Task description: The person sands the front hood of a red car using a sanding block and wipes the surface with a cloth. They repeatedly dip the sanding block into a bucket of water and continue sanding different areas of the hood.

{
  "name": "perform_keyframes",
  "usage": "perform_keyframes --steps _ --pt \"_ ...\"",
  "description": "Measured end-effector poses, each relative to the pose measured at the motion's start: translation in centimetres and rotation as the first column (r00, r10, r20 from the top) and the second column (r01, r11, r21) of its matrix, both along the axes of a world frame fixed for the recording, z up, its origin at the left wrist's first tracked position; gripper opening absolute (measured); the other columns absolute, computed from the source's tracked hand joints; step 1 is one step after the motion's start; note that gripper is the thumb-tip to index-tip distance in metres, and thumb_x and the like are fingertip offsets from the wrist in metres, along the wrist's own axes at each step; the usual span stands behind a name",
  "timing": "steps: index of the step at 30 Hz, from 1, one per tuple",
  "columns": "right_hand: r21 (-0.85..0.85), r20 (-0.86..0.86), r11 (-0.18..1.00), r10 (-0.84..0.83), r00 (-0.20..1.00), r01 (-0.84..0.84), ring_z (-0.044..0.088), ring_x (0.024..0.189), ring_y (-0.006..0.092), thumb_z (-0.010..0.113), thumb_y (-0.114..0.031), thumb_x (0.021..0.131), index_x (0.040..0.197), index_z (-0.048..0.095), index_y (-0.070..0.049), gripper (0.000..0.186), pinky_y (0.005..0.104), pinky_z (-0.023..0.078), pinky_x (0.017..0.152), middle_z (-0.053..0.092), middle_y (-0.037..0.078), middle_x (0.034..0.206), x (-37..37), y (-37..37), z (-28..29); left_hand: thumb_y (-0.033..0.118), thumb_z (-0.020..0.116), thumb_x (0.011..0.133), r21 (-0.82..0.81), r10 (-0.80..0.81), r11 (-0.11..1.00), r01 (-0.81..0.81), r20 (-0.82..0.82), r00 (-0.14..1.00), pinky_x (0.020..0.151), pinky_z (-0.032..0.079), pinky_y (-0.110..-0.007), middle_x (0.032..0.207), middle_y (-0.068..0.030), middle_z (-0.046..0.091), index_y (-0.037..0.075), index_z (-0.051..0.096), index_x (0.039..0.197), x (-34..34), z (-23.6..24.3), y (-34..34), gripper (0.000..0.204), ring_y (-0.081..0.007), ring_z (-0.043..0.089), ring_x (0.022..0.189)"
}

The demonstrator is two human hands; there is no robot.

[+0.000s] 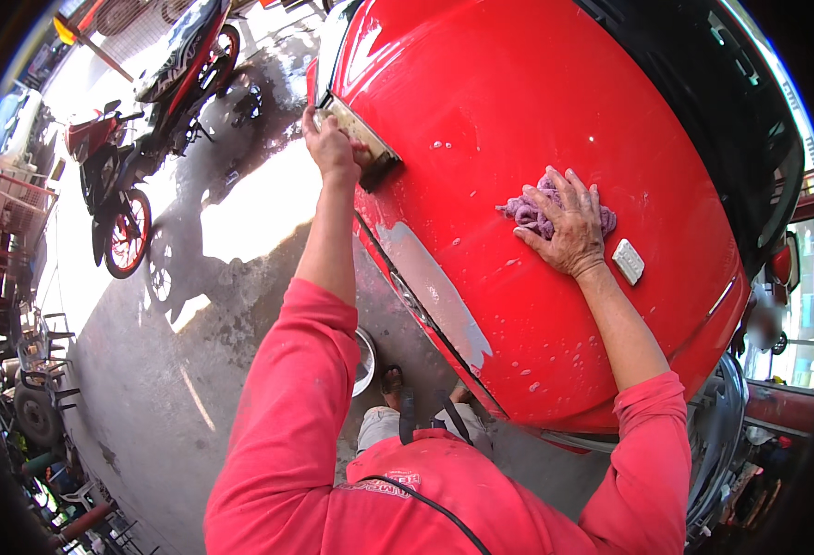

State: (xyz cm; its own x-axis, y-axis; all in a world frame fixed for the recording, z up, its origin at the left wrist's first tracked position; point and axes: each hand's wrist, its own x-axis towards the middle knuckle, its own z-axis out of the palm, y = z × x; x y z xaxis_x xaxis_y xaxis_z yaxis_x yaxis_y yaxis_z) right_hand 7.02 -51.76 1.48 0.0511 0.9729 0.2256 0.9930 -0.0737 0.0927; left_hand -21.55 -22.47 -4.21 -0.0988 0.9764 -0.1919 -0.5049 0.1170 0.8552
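A red car hood point(536, 102) fills the middle and right, with wet drops on its paint. My right hand point(569, 227) lies with fingers spread on a bunched purple cloth point(529, 211) on the hood. Close to that hand is a small white block point(628, 262). At the hood's front left corner, my left hand point(333, 148) has its fingers curled beside a beige, dark-ended area point(370, 139); what it holds, if anything, is hidden. A grey bare patch point(430, 287) runs along the hood's front edge.
Two motorcycles point(128, 231) stand on the concrete floor to the left. Near my feet is a white bucket point(364, 361), partly hidden by my left arm. Racks and a tire point(37, 413) line the far left. The dark windshield point(703, 111) lies beyond the hood.
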Motion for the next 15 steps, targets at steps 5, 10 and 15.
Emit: perform_keyframes --steps 5,10,15 --pt "-0.011 0.003 1.0 -0.025 1.0 0.025 0.035 0.155 0.0395 0.071 -0.077 0.085 0.145 0.067 -0.032 0.075 0.0734 0.023 0.125 0.044 0.009 0.165 0.5 -0.9 0.1 0.013 0.048 0.109 -0.004 -0.066 0.998 0.068 0.159 0.985 0.039 0.046 -0.035 0.072 -0.0036 0.048 0.021 0.034 0.159 -2.1 -6.2 -9.4 0.053 -0.0135 0.045 0.045" --pt "0.015 -0.011 1.0 -0.024 1.0 0.024 0.036 0.154 0.0396 0.072 -0.076 0.085 0.145 0.067 -0.033 0.074 0.0741 0.025 0.124 0.044 0.009 0.164 0.8 -1.4 -0.1 0.008 0.042 0.11 -0.015 -0.053 0.998 0.057 0.19 0.98 0.036 0.048 -0.032 0.07 -0.0022 0.047 0.017 0.033 0.16 -2.2 -6.3 -20.2 0.052 -0.0126 0.042 0.039" --pt "0.02 0.026 1.0 0.005 1.0 -0.006 0.037 0.154 0.0395 0.071 -0.077 0.086 0.146 0.066 -0.034 0.074 0.0748 0.025 0.123 0.044 0.009 0.165 0.2 -0.2 -0.2 0.011 0.048 0.109 0.048 -0.028 0.998 0.031 -0.047 0.999 0.045 0.048 -0.033 0.072 -0.0035 0.049 0.016 0.033 0.161 -1.2 -0.7 -1.3 0.054 -0.0126 0.044 0.046"
